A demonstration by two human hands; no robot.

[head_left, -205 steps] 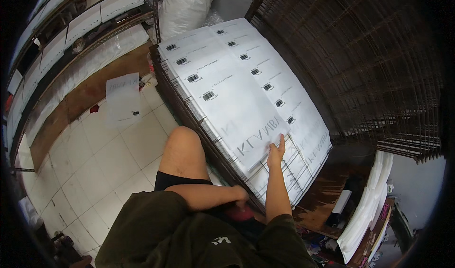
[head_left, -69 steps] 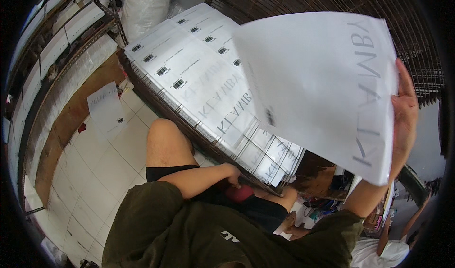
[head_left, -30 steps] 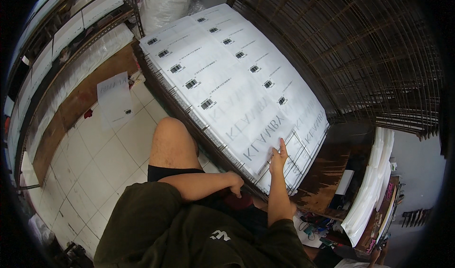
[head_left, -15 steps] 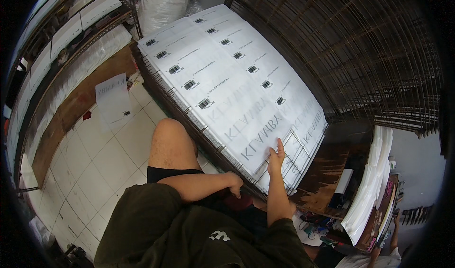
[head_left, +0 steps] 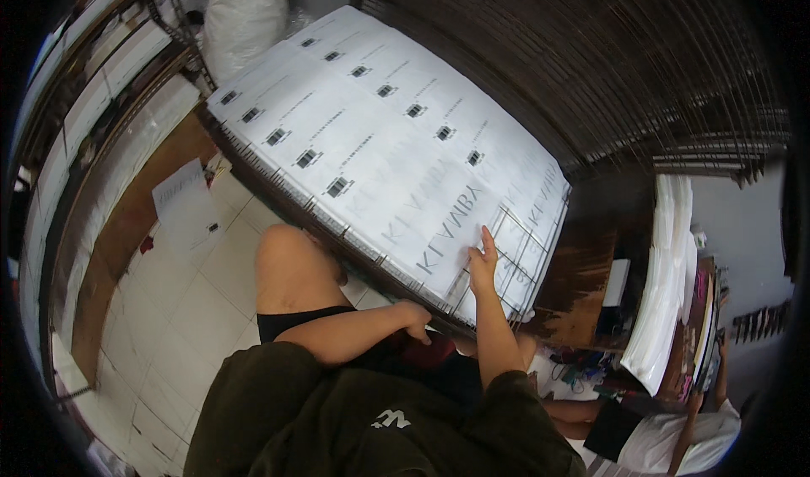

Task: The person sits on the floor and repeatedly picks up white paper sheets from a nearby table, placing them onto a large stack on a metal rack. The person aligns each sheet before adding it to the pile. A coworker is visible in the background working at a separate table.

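Note:
White printed sheets [head_left: 371, 131] with dark lettering and small black marks cover a wire rack [head_left: 527, 266], whose bare bars show at the near right. My right hand [head_left: 483, 263] is over the near part of the sheets, beside those bars. Its index finger and thumb are spread apart; whether it touches the paper is hard to tell. Just off the rack's near edge, my left hand [head_left: 413, 320] hangs with curled fingers. Its palm is hidden, so anything inside it does not show.
More wire racks [head_left: 574, 63] stand raised behind the sheets. A loose printed sheet [head_left: 186, 209] lies on the tiled floor [head_left: 181, 295] at left, near shelving [head_left: 126, 152]. A white bulging sack [head_left: 246, 21] is at the back. Another person [head_left: 675, 439] is at lower right, near stacked white sheets [head_left: 662, 291].
The whole view has swung a little, so the far end of the rack sits further left and more of the other person shows. My hands keep nearly the same place at the rack.

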